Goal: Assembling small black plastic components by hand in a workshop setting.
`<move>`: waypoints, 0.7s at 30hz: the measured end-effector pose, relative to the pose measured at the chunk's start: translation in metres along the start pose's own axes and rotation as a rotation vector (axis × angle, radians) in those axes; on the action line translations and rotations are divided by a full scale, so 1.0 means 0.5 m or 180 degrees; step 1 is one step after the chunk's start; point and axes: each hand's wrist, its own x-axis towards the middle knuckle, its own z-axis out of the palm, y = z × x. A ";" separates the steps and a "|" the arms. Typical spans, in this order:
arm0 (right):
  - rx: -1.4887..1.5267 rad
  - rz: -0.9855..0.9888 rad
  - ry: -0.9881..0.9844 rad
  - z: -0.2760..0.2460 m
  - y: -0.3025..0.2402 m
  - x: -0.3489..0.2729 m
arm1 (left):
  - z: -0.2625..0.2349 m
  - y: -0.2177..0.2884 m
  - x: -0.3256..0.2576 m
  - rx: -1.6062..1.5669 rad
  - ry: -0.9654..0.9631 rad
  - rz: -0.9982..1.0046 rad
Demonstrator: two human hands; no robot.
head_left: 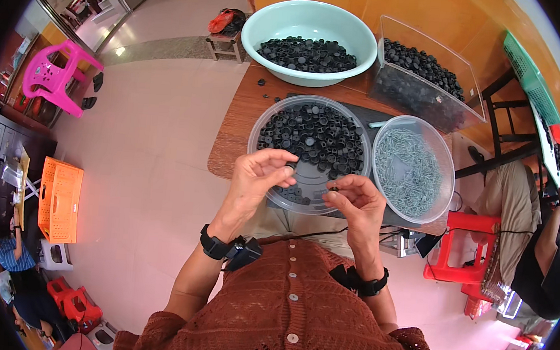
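Note:
My left hand (260, 175) is closed in a pinch on a small black plastic cap (290, 165), above the near left part of a round clear tub (254, 135). To its right, my right hand (359, 201) pinches another small dark piece (333, 189) over the tub's near right rim; its kind is too small to make out. Many loose black plastic caps (313, 128) fill the far part of the tub, with some lying near the front. Beside it on the right stands a round clear tub (448, 188) of silvery screws (408, 172).
A pale green basin (258, 32) and a clear box (424, 97), both with black parts, stand behind on the brown table (226, 144). Red stools (462, 245) and a seated person (549, 262) are at right; a pink chair (57, 75) and orange crate (59, 200) at left.

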 end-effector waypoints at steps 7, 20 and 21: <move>-0.0024 -0.0076 -0.0080 0.008 -0.007 -0.006 | 0.040 -0.008 -0.004 -0.1289 -0.0537 -0.0747; -0.0859 -0.0659 -0.0055 0.050 -0.015 -0.021 | 0.034 -0.021 -0.014 -0.1976 -0.0634 -0.1217; -0.0735 -0.0587 0.0024 0.049 -0.012 -0.022 | 0.033 -0.022 -0.014 -0.2122 -0.0690 -0.1273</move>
